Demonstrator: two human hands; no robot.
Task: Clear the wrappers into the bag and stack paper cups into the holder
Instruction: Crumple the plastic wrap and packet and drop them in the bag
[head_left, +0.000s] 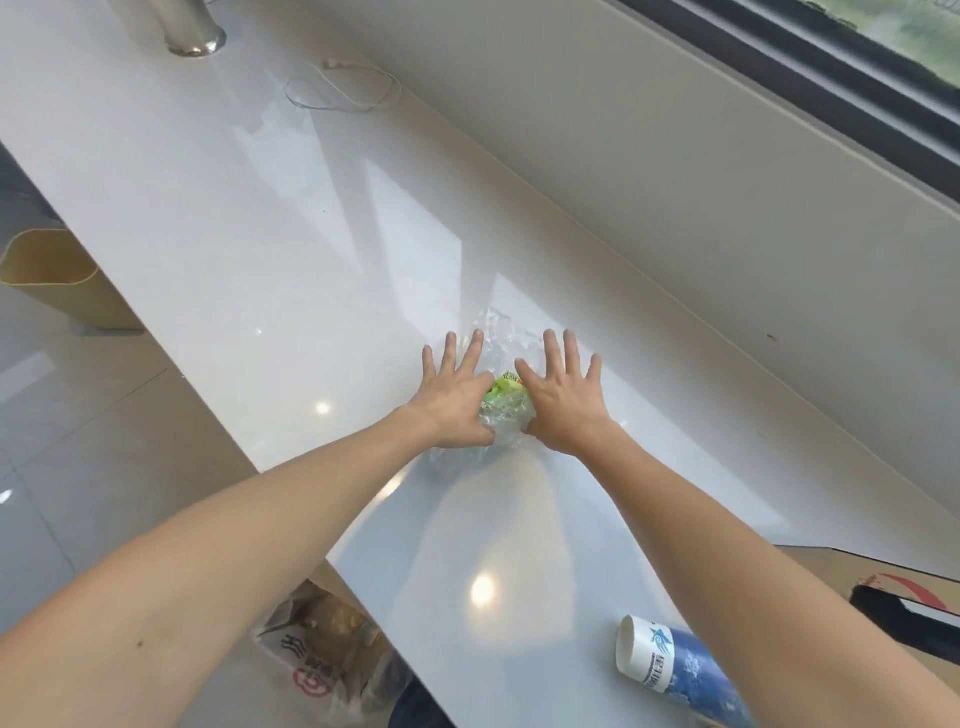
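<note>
We can read no text outright. Paper cup (675, 670), lying near our right forearm: blue bird-like logo and a band of characters, too small. Green wrapper (505, 387) between our hands: illegible print. Plastic bag (311, 660) below counter: red seal, blurred.

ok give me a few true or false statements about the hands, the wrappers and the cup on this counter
1. Both hands, left hand and right hand, press in on the clear plastic wrappers with fingers spread. True.
2. The paper cup stands upright on the counter. False: it lies on its side near the right forearm.
3. A green wrapper shows between the hands. True.
4. The white cable lies under the left hand. False: it lies far off, at the counter's far end.
5. A plastic bag sits on the floor below the counter edge. True.
</note>
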